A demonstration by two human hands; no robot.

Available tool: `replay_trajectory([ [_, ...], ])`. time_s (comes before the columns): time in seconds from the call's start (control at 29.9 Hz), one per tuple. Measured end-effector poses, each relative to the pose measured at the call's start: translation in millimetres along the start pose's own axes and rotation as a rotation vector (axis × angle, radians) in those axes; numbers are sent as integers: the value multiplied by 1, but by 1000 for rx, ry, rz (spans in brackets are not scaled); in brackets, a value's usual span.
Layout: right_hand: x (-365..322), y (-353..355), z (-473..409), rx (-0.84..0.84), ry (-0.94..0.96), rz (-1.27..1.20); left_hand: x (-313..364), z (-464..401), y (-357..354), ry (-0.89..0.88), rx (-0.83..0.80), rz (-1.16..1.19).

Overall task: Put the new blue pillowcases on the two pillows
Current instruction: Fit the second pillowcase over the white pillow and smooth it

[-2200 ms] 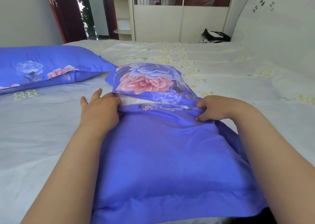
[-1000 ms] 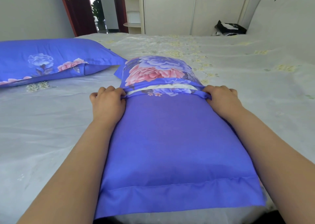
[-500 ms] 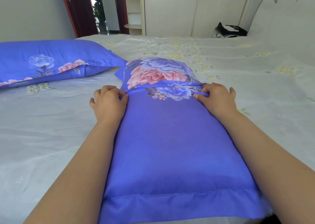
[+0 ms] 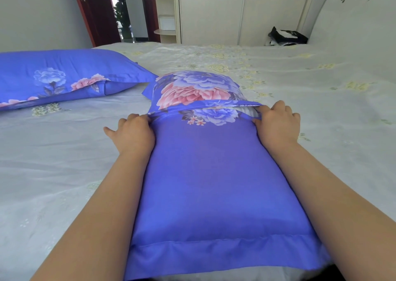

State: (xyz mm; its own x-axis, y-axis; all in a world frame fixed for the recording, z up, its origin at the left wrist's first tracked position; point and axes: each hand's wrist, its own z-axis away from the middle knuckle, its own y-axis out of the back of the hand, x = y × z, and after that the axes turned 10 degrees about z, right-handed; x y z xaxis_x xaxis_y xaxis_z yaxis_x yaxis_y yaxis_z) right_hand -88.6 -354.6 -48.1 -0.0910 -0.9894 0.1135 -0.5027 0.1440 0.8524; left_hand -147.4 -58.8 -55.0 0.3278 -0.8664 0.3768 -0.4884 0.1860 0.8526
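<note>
Flap (image 4: 205,106) newly lifted; pale floral bedspread (image 4: 300,83).

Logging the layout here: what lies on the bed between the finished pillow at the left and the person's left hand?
In the head view, only bare pale bedsheet lies between the finished pillow and the left hand.

A bed (image 4: 321,109) fills most of the view, covered by a pale sheet (image 4: 53,152) printed with small yellow and green flowers. Its white headboard (image 4: 353,13), at the right, carries a dark leaf pattern. A black and white bundle (image 4: 287,37) lies at the far edge of the bed, just beside the headboard. Behind stands a wardrobe (image 4: 214,17) with pale sliding doors, and left of it a rounded corner shelf (image 4: 166,13). A dark red door (image 4: 94,13) stands open at the far left, with a plant (image 4: 121,8) in the gap beyond.
</note>
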Motion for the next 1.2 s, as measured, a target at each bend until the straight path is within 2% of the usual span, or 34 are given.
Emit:
replay_trajectory([
  [0.07,4,0,0,-44,-23,-70,-3,0,-2,-9,38,-3],
  [0.13,11,2,-1,-100,-23,-248,-5,1,-2,-26,79,3],
  [0.23,22,2,-5,-240,31,-466,-8,3,-2,-42,56,-17],
  [0.3,25,0,-5,-342,58,-448,-12,2,-1,-38,13,-65],
  [0.37,26,-2,-3,-377,58,-326,-14,1,0,-10,-61,-141],
  [0.5,24,-4,1,-274,10,-253,-12,2,4,39,-218,-239],
  [0.6,24,-7,2,-202,5,-257,-14,0,8,28,-331,-199],
  [0.83,27,-20,5,-159,-14,-114,-36,-11,6,-232,-306,258],
  [0.93,28,-25,5,-142,-1,-85,-43,-10,5,-225,-378,477],
  [1.04,26,-24,5,-141,21,-88,-46,-9,5,-192,-469,402],
  [1.2,25,-21,6,-163,65,-98,-39,-11,3,-250,-432,144],
])
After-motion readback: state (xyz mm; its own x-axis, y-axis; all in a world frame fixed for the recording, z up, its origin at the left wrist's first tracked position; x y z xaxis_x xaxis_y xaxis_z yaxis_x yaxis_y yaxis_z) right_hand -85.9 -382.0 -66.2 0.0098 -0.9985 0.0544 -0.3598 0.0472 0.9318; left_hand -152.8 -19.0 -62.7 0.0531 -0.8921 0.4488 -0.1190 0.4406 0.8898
